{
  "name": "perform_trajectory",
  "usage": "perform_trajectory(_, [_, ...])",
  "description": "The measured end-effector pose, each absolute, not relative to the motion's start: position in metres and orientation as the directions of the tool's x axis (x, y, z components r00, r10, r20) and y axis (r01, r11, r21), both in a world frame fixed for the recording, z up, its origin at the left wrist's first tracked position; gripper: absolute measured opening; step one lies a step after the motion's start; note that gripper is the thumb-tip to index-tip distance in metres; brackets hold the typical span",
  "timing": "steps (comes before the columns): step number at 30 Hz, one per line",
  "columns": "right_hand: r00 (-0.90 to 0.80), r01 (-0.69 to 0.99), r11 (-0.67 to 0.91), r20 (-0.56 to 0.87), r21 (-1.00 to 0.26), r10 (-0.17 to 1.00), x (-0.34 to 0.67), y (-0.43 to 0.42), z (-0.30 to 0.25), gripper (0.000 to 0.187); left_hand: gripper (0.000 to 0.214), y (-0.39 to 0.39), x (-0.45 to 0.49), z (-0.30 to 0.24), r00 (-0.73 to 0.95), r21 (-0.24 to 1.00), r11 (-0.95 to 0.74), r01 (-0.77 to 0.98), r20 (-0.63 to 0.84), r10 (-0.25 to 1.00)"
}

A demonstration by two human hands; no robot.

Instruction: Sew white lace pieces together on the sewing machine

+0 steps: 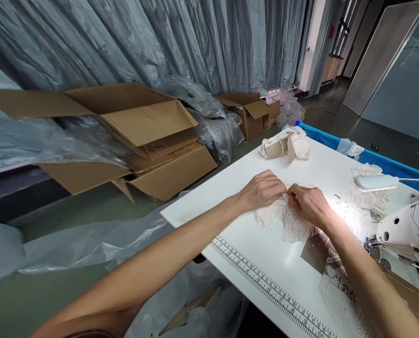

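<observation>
White lace fabric (296,224) lies over the middle of the white sewing table (209,206). My left hand (264,190) pinches its upper edge, fingers closed. Close beside it, almost touching, my right hand (310,204) has its thumb and fingers pressed together on the same edge. Below my right forearm more lace (338,300) hangs toward the table's front edge, next to a piece of brown card (315,253). The sewing machine (407,230) stands to the right, its needle area brightly lit.
A lace bundle with card (283,145) sits at the table's far corner. A lamp (376,183) reaches in from the right. A ruler strip (266,281) runs along the front edge. Open cardboard boxes (149,122) and clear plastic (216,126) lie on the floor beyond.
</observation>
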State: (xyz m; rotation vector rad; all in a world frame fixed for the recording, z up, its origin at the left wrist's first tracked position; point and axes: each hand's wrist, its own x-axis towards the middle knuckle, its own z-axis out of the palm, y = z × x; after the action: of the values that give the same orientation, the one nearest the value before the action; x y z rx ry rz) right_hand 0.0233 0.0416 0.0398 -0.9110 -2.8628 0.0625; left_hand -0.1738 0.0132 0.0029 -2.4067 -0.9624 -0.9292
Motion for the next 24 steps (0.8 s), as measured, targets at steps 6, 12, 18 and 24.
perform_trajectory(6, [-0.822,0.535,0.838,0.161,-0.112,0.546,0.026,0.044,0.039,0.013,0.025,0.012,-0.171,0.008,0.517,-0.152,-0.669,0.727,0.763,0.388])
perform_trajectory(12, [-0.821,0.507,0.848,0.216,-0.153,0.529,0.027,0.045,0.033,0.013,0.024,0.012,-0.168,0.008,0.487,-0.157,-0.665,0.73,0.802,0.345])
perform_trajectory(18, [-0.75,0.464,0.828,0.356,-0.315,0.557,0.035,0.049,0.026,0.013,0.024,0.012,-0.171,0.007,0.502,-0.135,-0.667,0.733,0.769,0.396])
perform_trajectory(24, [-0.757,0.486,0.817,0.317,-0.311,0.572,0.034,0.047,0.027,0.015,0.023,0.013,-0.172,0.007,0.499,-0.128,-0.679,0.723,0.777,0.384])
